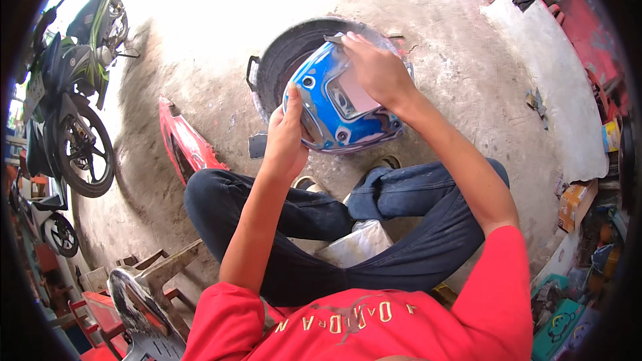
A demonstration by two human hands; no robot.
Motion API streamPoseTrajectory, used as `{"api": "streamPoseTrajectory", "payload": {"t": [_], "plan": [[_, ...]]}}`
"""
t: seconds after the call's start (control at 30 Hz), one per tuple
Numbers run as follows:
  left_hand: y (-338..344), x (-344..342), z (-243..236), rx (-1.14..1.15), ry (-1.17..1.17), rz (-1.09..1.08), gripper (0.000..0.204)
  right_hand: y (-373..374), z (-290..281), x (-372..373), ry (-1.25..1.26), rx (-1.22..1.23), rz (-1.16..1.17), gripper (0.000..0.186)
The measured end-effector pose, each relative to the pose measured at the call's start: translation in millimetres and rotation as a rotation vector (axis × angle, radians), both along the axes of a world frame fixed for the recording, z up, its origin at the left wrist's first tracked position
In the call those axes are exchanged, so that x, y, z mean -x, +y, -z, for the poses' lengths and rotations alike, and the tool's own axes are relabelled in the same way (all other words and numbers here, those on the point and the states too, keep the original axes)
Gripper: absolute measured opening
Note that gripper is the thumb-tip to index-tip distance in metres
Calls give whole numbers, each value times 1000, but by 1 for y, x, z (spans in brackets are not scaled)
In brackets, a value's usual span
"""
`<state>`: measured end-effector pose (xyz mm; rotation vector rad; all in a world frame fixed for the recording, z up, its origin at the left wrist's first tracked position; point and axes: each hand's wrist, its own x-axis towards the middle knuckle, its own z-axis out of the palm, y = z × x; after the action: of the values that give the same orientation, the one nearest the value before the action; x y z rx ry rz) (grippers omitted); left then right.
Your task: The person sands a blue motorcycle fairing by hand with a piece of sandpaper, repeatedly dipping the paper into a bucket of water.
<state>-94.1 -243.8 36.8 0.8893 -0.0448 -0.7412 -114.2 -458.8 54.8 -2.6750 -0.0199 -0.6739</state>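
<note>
A blue motorcycle body panel (324, 67) with grey sanded patches, bolt holes and a squarish opening is held tilted above a round black tub (281, 53). My left hand (289, 130) grips the panel's left edge, its thumb on the upper face and the other fingers hidden beneath. On the far right part of the panel, my right hand (378, 70) presses with bent fingers. From under those fingertips sticks out a small grey sheet that looks like sandpaper (334, 39). The panel hides much of the tub's inside.
A red panel (190, 144) and a small dark square piece (257, 146) lie on the concrete floor to the left. Motorcycles (83, 140) stand farther left. Between my legs is a white wrapped block (358, 244). Boxes (576, 206) and clutter line the right side.
</note>
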Motion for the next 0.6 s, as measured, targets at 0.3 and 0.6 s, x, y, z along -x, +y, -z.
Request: {"api": "streamPoseTrajectory", "payload": {"t": [0.3,0.6], "plan": [[2,3,-3,-230,-136,-15,38,15,9,6,67,-159,-19,40],[7,4,-22,-326,-181,22,32,25,18,14,2,-211,-119,36]]}}
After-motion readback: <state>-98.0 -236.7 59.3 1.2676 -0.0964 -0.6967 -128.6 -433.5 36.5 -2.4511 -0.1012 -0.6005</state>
